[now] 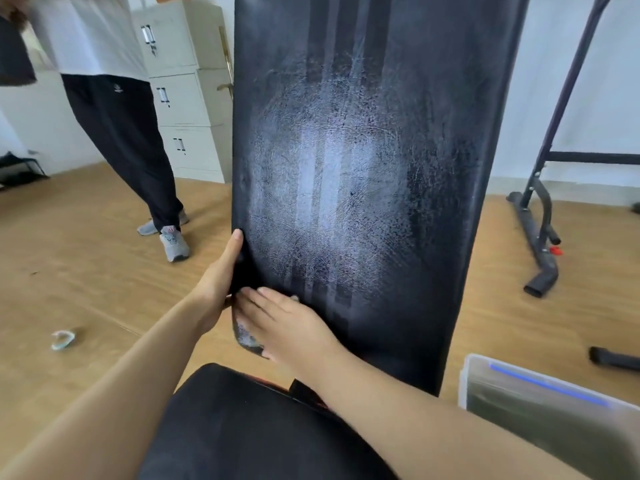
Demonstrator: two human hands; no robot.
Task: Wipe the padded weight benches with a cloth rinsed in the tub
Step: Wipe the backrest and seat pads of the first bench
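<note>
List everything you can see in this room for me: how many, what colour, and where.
back pad: one, black with a worn pale patch, upright in the middle
seat pad: one, black, bottom centre
tub: one, clear with a blue stripe, floor at lower right
cabinets: three, pale grey, stacked behind on the left
other person: one, white top, black trousers, grey shoes, standing left
metal frame: one, dark, on the right
small object: one, pale greenish, floor at left; cannot tell what it is
left hand: grips the back pad's left edge
right hand: fingers flat on the back pad's lower left corner
</note>
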